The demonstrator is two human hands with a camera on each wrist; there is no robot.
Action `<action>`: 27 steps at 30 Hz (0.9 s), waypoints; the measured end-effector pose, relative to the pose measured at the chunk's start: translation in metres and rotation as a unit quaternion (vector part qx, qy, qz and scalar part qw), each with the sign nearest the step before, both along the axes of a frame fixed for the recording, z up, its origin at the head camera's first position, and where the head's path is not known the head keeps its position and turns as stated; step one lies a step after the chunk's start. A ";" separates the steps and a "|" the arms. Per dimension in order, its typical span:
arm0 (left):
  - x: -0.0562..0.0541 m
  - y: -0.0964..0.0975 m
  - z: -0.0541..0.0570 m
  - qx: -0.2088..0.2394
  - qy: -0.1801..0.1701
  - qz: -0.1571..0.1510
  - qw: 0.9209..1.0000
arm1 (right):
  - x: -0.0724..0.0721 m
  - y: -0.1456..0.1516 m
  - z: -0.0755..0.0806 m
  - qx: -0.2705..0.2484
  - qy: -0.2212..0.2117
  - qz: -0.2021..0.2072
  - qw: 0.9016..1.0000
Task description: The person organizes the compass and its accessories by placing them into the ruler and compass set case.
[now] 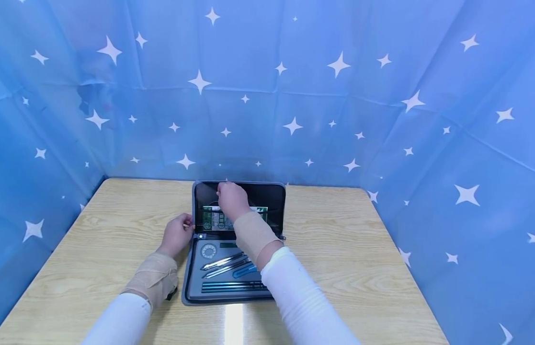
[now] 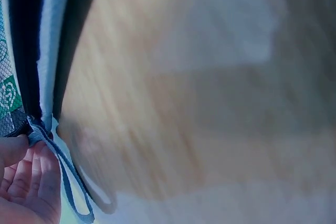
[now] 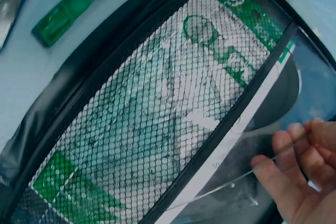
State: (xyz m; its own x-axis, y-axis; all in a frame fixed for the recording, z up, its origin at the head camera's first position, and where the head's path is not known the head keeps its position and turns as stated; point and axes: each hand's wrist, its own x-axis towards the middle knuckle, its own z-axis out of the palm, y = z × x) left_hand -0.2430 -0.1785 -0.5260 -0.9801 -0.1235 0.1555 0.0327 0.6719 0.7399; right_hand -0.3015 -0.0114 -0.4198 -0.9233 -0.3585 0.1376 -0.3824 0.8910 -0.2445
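Observation:
A grey zip case [image 1: 188,287] stands unfolded on the table, its dark lid [image 1: 273,196] raised at the back. In front of the lid my right hand [image 1: 233,200] pinches a clear plastic piece [image 3: 239,198] with a thin straight edge; its full outline is hard to see. Behind the lid's black mesh pocket [image 3: 131,124] sits a green and white printed packet [image 3: 231,72]. My left hand [image 1: 176,235] grips the case's left side near the hinge. There, in the left wrist view, thumb and fingers pinch the base of a blue-grey strap loop [image 2: 71,182].
In the case's base lie a round ring-shaped piece [image 1: 209,251], a green block [image 1: 228,245], silver drawing tools [image 1: 221,262], a blue tool [image 1: 244,270] and dark pencils [image 1: 233,286]. A blue star-printed curtain [image 1: 250,139] closes off the wooden table's [image 1: 349,249] back and sides.

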 end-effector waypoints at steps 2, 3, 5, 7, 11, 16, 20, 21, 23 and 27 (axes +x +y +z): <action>-0.001 0.001 0.001 -0.001 -0.002 -0.003 1.000 | 0.000 0.000 0.003 -0.007 -0.003 -0.001 1.000; -0.001 0.001 0.002 0.000 -0.003 -0.004 1.000 | -0.001 0.000 0.003 -0.012 -0.003 -0.003 1.000; -0.001 0.002 0.003 0.005 0.000 -0.006 1.000 | -0.002 0.001 0.003 -0.023 -0.001 -0.005 1.000; 0.000 0.002 0.003 0.010 0.015 -0.011 1.000 | -0.003 0.003 0.001 -0.042 -0.004 -0.007 0.999; 0.003 0.001 0.003 0.021 0.052 -0.024 0.998 | -0.002 0.011 -0.005 -0.094 -0.032 0.000 0.995; 0.004 0.000 0.001 0.018 0.033 -0.021 0.999 | 0.000 0.028 -0.013 -0.128 -0.080 0.015 0.988; 0.004 0.002 0.002 0.006 0.009 -0.008 1.000 | -0.002 0.045 -0.013 -0.091 -0.083 0.027 0.992; 0.005 0.002 0.002 0.004 0.007 -0.007 1.000 | -0.002 0.049 -0.012 -0.073 -0.080 0.030 0.994; 0.005 0.002 0.003 0.002 0.005 -0.006 1.000 | -0.004 0.060 -0.010 -0.036 -0.078 0.032 0.996; 0.005 0.000 0.002 0.003 0.001 -0.003 1.000 | -0.005 0.079 -0.006 0.014 -0.105 0.042 0.994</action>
